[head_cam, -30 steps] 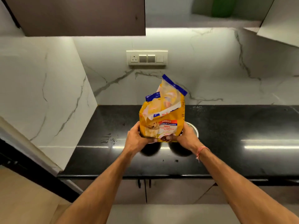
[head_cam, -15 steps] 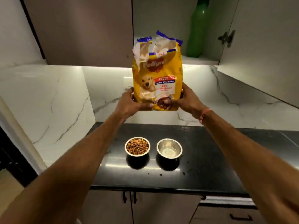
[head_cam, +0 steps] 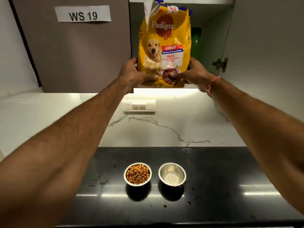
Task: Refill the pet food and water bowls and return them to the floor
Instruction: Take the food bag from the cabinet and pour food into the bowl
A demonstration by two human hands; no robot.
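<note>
On the black desk point(head_cam: 213, 178), 1 bowl point(head_cam: 137, 173) holds kibble and the other point(head_cam: 172, 174) water. Both hands point(head_cam: 131, 72) point(head_cam: 195, 73) grip the bag point(head_cam: 164, 46) at the open cupboard point(head_cam: 212, 30); floor return remains.

Two bare forearms reach forward and upward from the lower corners, converging toward the centre. The left hand point(head_cam: 131, 72) and the right hand point(head_cam: 195, 72) are raised level with each other, palms facing inward, fingers curled round opposite sides of a bag, thumbs pressed on its front. A thin red thread circles the right wrist.
</note>
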